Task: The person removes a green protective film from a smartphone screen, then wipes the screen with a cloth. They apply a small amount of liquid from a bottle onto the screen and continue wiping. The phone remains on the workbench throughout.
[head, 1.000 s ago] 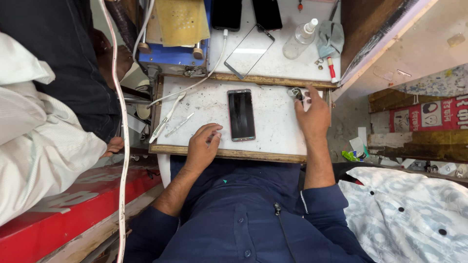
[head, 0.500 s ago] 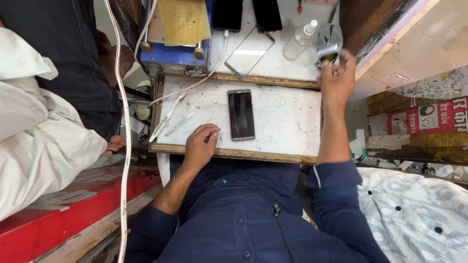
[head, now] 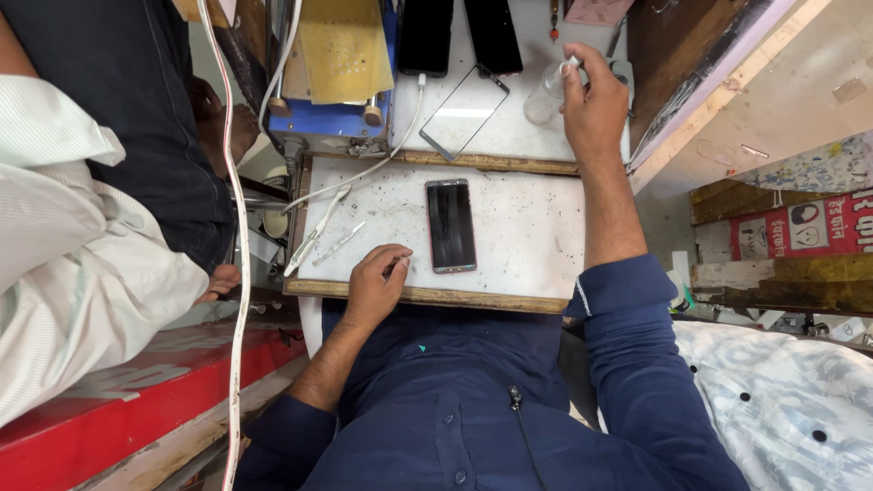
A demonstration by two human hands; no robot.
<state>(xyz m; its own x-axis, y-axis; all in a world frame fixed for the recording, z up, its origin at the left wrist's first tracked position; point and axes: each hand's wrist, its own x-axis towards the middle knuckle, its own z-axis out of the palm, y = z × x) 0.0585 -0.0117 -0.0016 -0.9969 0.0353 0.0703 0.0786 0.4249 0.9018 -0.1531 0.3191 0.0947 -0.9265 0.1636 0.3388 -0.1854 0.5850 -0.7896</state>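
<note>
A smartphone is shown lying face up on the white work board, which is framed in wood. The left hand is rested on the board just beside the phone, its fingers curled around a thin tool. The right hand is extended to the far bench, where a clear plastic bottle is gripped at its cap. A loose glass panel is seen beside the bottle.

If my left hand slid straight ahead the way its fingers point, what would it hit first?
Probably the phone: the left hand rests on the board with fingers aimed toward its lower edge, nothing visible between them.
</note>
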